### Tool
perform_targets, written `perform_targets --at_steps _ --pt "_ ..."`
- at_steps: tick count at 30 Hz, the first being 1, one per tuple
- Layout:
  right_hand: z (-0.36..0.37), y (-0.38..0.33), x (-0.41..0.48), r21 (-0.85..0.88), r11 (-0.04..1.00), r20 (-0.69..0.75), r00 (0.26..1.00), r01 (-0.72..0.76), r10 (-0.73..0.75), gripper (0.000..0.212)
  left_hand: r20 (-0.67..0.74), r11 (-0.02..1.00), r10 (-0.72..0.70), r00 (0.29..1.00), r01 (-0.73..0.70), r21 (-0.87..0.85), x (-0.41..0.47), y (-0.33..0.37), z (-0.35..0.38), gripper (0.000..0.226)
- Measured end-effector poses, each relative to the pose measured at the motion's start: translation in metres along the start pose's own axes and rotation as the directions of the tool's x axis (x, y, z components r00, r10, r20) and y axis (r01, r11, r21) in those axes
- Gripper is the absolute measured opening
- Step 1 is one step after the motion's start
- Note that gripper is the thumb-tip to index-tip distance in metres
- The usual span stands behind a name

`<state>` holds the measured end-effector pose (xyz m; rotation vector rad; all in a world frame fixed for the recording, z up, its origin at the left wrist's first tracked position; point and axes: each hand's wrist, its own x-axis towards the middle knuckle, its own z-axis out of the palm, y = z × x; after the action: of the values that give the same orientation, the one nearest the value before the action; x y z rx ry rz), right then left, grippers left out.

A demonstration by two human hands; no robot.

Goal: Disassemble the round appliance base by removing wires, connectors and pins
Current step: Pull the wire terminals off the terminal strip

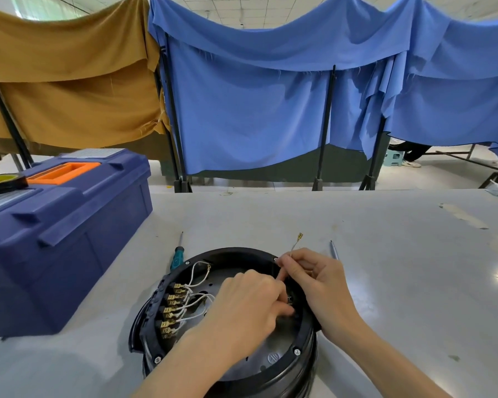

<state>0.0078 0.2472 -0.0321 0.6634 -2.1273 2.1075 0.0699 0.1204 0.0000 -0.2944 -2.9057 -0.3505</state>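
Observation:
The round black appliance base [293, 366] lies open side up on the grey table near the front edge. A row of brass connectors [171, 308] with white wires [197, 272] runs along its left inner wall. My left hand [242, 308] reaches into the base, its fingers curled on a small part by the right inner wall; the part is mostly hidden. My right hand [314, 280] sits over the right rim and pinches a thin wire [295, 244] whose brass terminal sticks up beyond the fingers.
A green-handled screwdriver [177, 255] lies just behind the base on the left, and a thin metal tool [334, 249] behind my right hand. A blue toolbox [69, 234] with an orange handle and a tape roll [2, 182] stands at left. Cloth-draped racks stand behind the table.

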Motion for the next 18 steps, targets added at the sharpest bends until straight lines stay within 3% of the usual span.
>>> perform_targets --at_steps 7,10,18 --pt "0.0003 0.0030 0.0016 -0.008 1.000 -0.004 1.000 0.010 -0.010 0.021 -0.030 0.999 -0.043 0.999 0.043 -0.011 0.0021 0.0056 0.0054 0.005" --pt "-0.0007 0.0047 0.0022 0.018 1.000 -0.005 1.000 0.000 0.000 0.021 -0.018 0.998 -0.059 0.998 0.059 -0.014 0.0033 0.0074 0.0074 0.017" --pt "-0.0007 0.0065 0.0030 0.031 0.999 -0.004 1.000 0.011 -0.011 0.022 -0.038 0.997 -0.060 0.997 0.058 -0.045 0.0040 0.0065 0.0086 0.020"
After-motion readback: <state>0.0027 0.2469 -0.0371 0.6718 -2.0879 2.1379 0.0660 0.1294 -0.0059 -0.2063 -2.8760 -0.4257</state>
